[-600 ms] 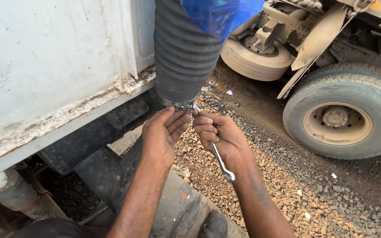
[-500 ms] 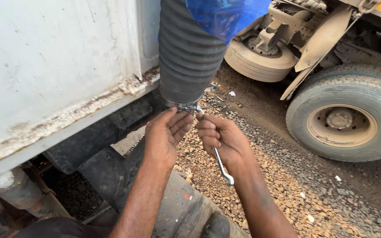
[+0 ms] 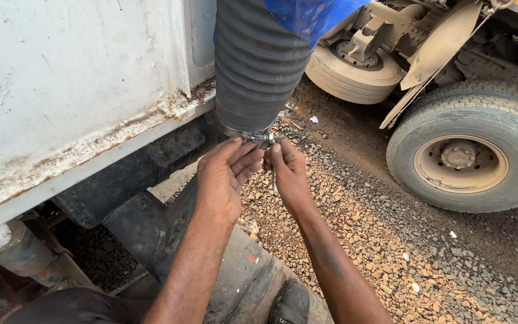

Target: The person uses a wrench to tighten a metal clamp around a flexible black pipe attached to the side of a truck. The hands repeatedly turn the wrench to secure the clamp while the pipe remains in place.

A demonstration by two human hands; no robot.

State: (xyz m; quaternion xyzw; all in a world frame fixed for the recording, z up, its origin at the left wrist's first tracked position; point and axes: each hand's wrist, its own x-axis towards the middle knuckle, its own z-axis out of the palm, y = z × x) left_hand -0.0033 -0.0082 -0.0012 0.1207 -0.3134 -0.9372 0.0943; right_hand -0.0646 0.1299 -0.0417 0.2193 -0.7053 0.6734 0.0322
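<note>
Fingertips of my left hand [image 3: 226, 180] rest against the metal hose clamp [image 3: 253, 137] at the bottom edge of the black corrugated hose [image 3: 256, 72], fingers extended and only lightly curled, steadying rather than gripping. My right hand [image 3: 288, 174] is closed around a slim metal wrench [image 3: 274, 180], most of its shank hidden behind the palm, its upper end at the clamp screw. The hose hangs beside the white rusted truck body [image 3: 73, 90], with blue plastic wrap [image 3: 310, 15] above it. Beyond lie gravel ground [image 3: 391, 252] and the dusty tyre [image 3: 466, 153] of a second truck. Risk, as I judge it: the wrench could slip off the small screw head if held off-axis, striking my left fingertips, or the clamp could rotate on the ribbing. Compared with the earlier frame, the right hand has turned so the wrench shank, then plainly visible below the palm, is now largely concealed.
</note>
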